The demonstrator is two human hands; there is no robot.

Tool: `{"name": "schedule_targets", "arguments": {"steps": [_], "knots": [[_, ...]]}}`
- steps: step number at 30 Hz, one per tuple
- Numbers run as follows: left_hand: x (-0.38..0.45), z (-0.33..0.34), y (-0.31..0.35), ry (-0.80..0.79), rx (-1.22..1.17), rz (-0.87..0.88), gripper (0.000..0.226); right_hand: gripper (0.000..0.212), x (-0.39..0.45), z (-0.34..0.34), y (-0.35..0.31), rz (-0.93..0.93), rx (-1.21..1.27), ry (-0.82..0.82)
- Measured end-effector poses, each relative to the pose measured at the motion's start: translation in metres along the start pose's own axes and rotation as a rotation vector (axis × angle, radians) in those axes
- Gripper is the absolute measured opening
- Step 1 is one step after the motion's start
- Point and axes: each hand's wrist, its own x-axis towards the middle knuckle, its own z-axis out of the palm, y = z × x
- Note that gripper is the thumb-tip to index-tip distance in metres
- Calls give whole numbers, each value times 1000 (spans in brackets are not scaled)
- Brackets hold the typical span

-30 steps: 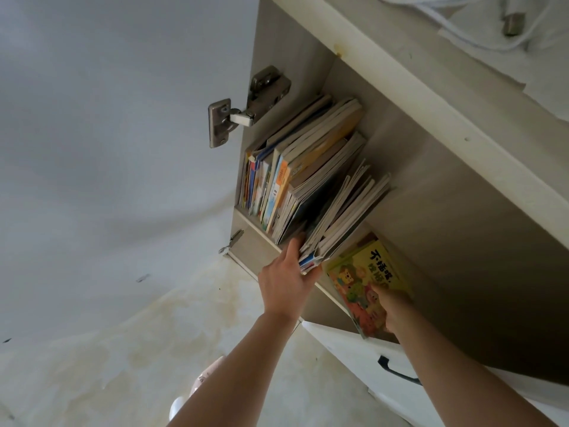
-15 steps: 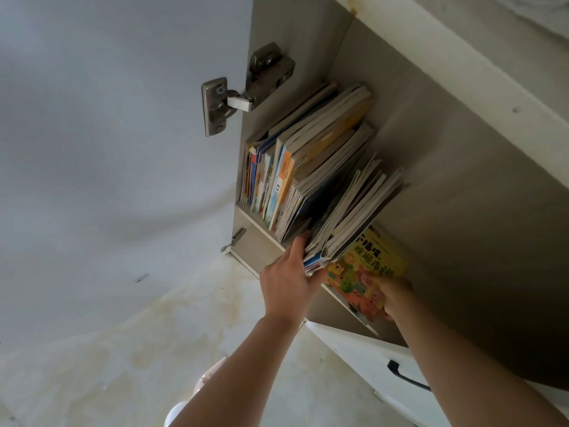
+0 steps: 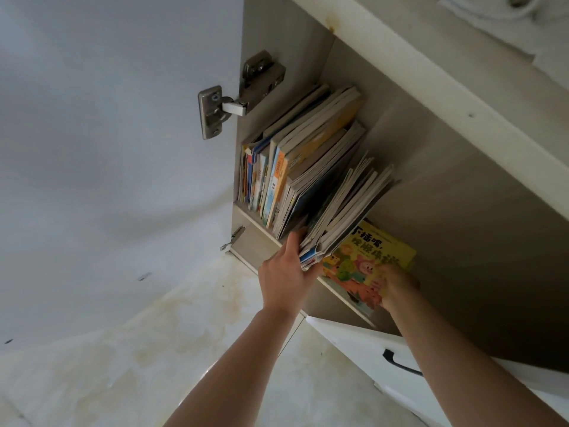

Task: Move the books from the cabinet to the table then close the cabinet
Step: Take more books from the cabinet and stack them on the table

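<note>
Head view, single frame; we take the cabinet shelf [image 3: 255, 224] as our landmark. Item one: the cabinet [image 3: 462, 217], its door [image 3: 117, 149] swung wide to the left of the shelf and hung on a metal hinge [image 3: 234, 100] above it. Item two: a row of upright books [image 3: 295, 167] standing on the shelf at its left end, spines outward, leaning slightly right. Item three: a leaning bundle of thin books [image 3: 345, 211] just right of that row, tilted, its lower corner overhanging the front edge of the shelf. Our left hand [image 3: 284, 278] grips this bundle at the lower corner; its fingers [image 3: 297, 238] reach up along the left face, and the thumb lies under the spines. Item four: a yellow picture book [image 3: 369, 260] lying on the shelf beneath and to the right of the bundle, cover up, with cartoon animals and printed characters. Our right hand [image 3: 397, 288] holds its near right corner, fingers curled round the edge. Item five: a white drawer front [image 3: 363, 349] with a dark handle [image 3: 400, 363], below the shelf. Item six: a stained pale floor [image 3: 138, 349], lower left of the shelf.
</note>
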Motion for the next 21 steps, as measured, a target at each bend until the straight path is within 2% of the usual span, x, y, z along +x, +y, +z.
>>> {"name": "schedule_targets", "arguments": {"steps": [1, 3, 5, 9, 12, 14, 16, 19, 21], "knots": [[0, -2, 1, -13, -7, -6, 59, 48, -11, 3, -3, -35, 56, 39], [0, -5, 4, -30, -19, -14, 61, 34, -38, 8, -6, -220, 93, 69], [1, -9, 6, -36, -26, -9, 63, 39, -66, 12, -3, -434, 94, 16], [3, -11, 5, -63, -35, -18, 64, 31, -111, 16, 5, -899, 7, -46], [5, -13, 4, -103, -56, -26, 64, 41, -110, 26, 18, -1197, -204, -133], [7, -19, 4, -153, -78, -30, 63, 46, -101, 33, 28, -1281, -385, -208], [11, -25, 0, -246, -142, -33, 68, 53, -92, 39, 35, -1298, -460, -346], [16, -33, -11, -400, -250, -21, 81, 52, -82, 42, 34, -1153, -453, -603], [17, -34, -15, -453, -280, -10, 92, 48, -78, 41, 31, -1061, -453, -674]]}}
